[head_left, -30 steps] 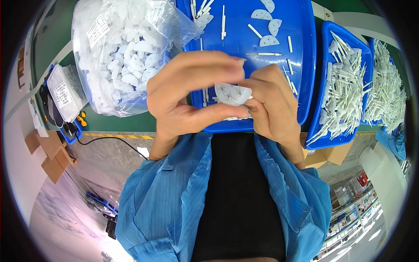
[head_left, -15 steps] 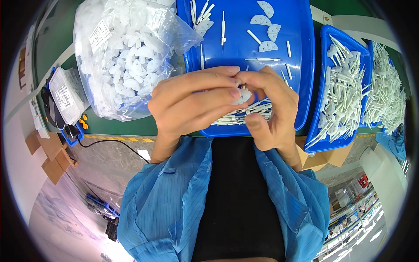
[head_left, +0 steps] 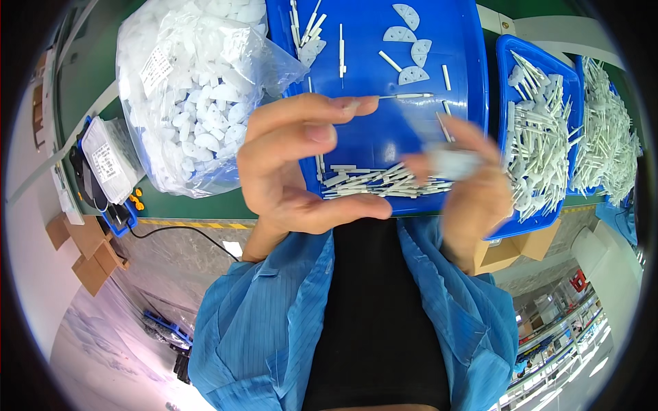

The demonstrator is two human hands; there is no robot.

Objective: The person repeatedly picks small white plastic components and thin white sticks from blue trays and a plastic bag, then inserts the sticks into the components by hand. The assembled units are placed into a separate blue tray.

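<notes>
Sack (head_left: 205,130) of white pieces lies left of the large blue tray (head_left: 373,137), its flap overlapping the rim; a smaller heaped tray (head_left: 505,82) stands just right. Over the large tray, the left hand (head_left: 277,168) hangs empty, thumb and fingers wide apart; the right hand (head_left: 483,198) holds a blurred white piece (head_left: 455,164), blocking the near right corner. White rods (head_left: 384,179) line the near edge.

Free tray (head_left: 370,140) middle, rods (head_left: 384,180) lining near edge
</notes>
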